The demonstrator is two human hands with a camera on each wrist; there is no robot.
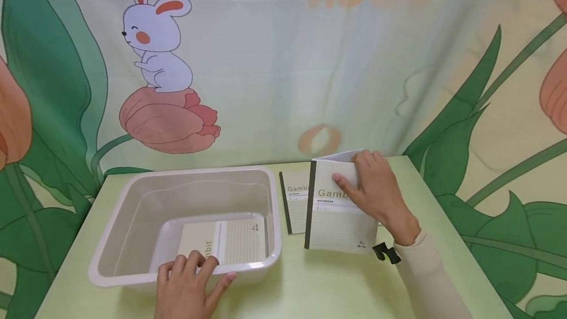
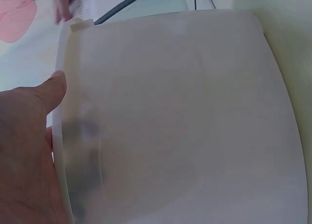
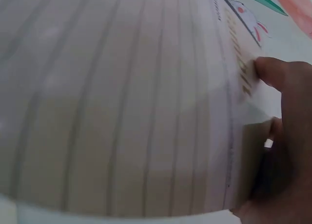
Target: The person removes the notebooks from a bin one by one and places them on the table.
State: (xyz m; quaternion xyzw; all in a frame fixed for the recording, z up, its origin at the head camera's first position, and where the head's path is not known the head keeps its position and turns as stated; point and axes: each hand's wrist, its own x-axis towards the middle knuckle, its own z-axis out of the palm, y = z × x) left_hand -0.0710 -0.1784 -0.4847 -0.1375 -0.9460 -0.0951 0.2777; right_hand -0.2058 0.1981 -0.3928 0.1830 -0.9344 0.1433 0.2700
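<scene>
My right hand [image 1: 376, 191] grips a cream notebook [image 1: 334, 233] by its right side, thumb on the front cover and fingers behind. That notebook stands upright above the table, its dark spine to the left and its cover slightly parted from the pages. In the right wrist view its lined cover [image 3: 131, 112] fills most of the picture. My left hand [image 1: 186, 284] holds the near rim of a beige plastic basin [image 1: 128, 225], fingers over the rim and thumb [image 2: 56, 90] on the outer wall. Inside the basin lies a similar notebook [image 1: 243, 240], turned sideways.
Another cream notebook [image 1: 296, 213] lies on the pale green table [image 1: 310, 289], partly behind the held one. A small black piece [image 1: 387, 253] sits at my right wrist. A curtain [image 1: 266, 73] printed with a rabbit and tulips hangs behind the table.
</scene>
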